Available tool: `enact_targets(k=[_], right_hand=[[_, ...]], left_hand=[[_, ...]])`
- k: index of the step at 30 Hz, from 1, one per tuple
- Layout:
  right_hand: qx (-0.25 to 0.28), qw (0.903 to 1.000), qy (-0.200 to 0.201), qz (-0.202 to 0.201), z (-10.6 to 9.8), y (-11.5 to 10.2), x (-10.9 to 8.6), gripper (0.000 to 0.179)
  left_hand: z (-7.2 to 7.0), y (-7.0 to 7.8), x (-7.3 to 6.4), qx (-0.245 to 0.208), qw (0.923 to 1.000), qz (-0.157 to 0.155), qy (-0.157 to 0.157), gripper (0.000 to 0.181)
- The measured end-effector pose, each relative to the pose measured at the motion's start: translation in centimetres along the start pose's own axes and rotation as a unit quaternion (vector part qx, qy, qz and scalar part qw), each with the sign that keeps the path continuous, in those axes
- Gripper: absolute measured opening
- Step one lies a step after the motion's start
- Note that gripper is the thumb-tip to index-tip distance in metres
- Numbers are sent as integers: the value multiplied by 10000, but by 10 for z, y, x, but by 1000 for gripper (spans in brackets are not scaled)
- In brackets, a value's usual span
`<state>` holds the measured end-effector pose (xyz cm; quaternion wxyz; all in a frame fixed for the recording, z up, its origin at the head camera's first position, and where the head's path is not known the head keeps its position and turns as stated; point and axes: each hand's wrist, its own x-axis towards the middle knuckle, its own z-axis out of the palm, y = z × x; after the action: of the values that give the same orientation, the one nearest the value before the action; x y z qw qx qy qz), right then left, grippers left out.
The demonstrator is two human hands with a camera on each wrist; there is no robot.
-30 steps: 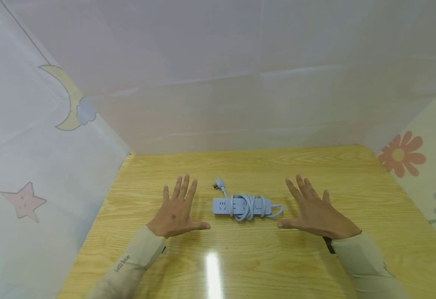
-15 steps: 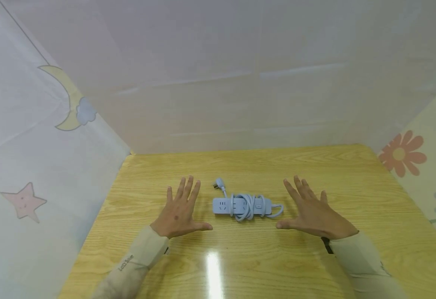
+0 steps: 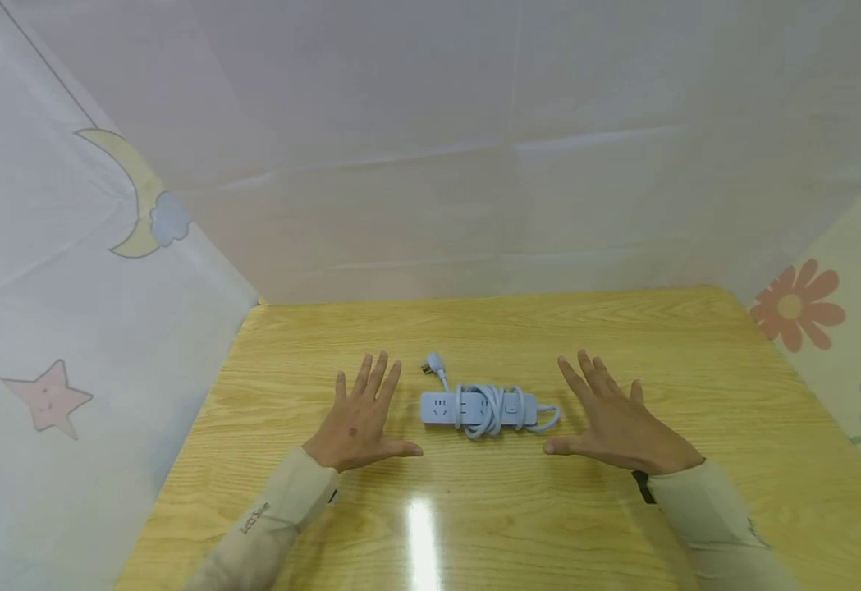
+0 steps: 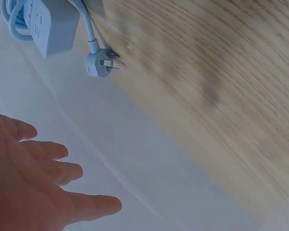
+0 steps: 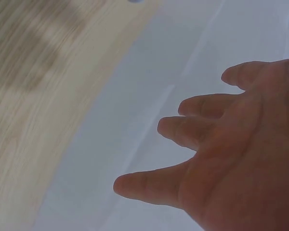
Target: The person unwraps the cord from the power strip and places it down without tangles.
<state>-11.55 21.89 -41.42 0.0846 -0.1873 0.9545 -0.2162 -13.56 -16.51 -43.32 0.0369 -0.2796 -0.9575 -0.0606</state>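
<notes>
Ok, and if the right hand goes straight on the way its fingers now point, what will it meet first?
Probably the pale backdrop; the right hand points past the power strip, though its height over the table is unclear.

left fingers [image 3: 389, 383] spread wide, right fingers [image 3: 574, 379] likewise; thumbs [image 3: 402, 448] pointing inward

i see the head view facing forward and down from above the yellow wood-grain table [image 3: 519, 517], farthest off. the tilted left wrist view looks closely past the bare left hand [image 3: 356, 420], sharing the pale-blue rectangular plastic power strip [image 3: 469, 407] with the head view. the right wrist view, as near, looks past the bare right hand [image 3: 617, 423].
</notes>
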Motion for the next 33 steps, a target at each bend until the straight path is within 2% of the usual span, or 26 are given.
enact_targets(k=[8, 22, 33], right_hand=[[-14, 10000, 6, -21, 0, -2, 1, 118], [95, 9999, 7, -71, 4, -1, 2, 117], [45, 9999, 43, -88, 9, 1, 2, 115]], left_hand=[[7, 2, 3, -54, 9999, 91, 5, 123], [15, 7, 8, -332, 9990, 35, -310, 118], [22, 8, 10, -283, 9991, 192, -249, 114]])
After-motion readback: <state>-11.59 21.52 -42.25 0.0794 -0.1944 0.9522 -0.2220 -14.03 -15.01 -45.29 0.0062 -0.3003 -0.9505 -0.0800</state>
